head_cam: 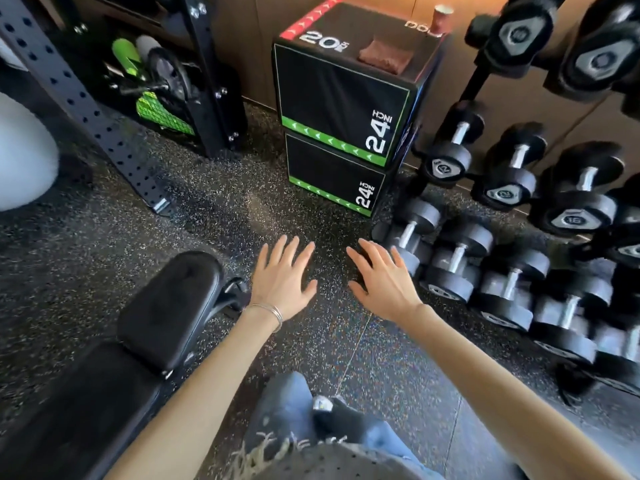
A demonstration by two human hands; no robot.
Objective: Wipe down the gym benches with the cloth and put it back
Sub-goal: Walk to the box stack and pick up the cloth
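Observation:
A folded brown cloth (383, 54) lies on top of the black plyo box (341, 98) straight ahead. A black padded gym bench (138, 341) runs along the lower left, its headrest end pointing toward the box. My left hand (282, 277) and my right hand (384, 277) are both stretched out in front of me over the floor, fingers spread and straight, holding nothing. Both hands are well short of the box and the cloth. A bracelet sits on my left wrist.
A rack of dumbbells (519, 216) fills the right side. A paper cup (443, 17) stands at the box's far corner. A perforated black rack upright (104, 126) slants across the left, with green equipment (152, 109) behind it. Speckled rubber floor (214, 202) lies between.

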